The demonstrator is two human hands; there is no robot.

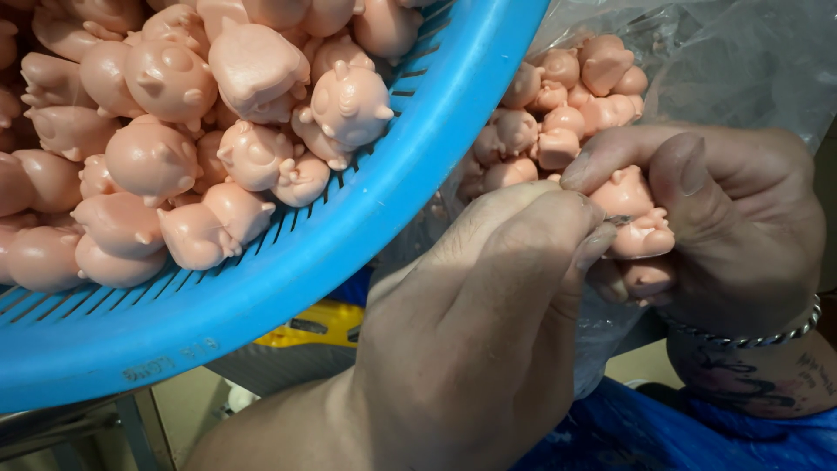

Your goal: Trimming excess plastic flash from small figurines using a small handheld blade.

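Note:
My right hand (741, 227) grips a pink pig-shaped figurine (641, 235) between thumb and fingers, with another figurine (621, 192) above it and one more tucked below in the palm. My left hand (488, 305) comes in from the lower middle, its fingers closed. Its fingertips pinch a thin grey bit (617, 221) right at the held figurine's edge; what that bit is I cannot make out. Both hands meet just right of the blue slotted basket (366, 253).
The blue basket is heaped with several pink figurines (253, 157). Behind the hands, a clear plastic bag (741, 61) holds more pink figurines (558, 105). A bracelet (750, 336) sits on my right wrist. Blue cloth (628, 436) lies below, and a yellow object (323, 323) shows under the basket.

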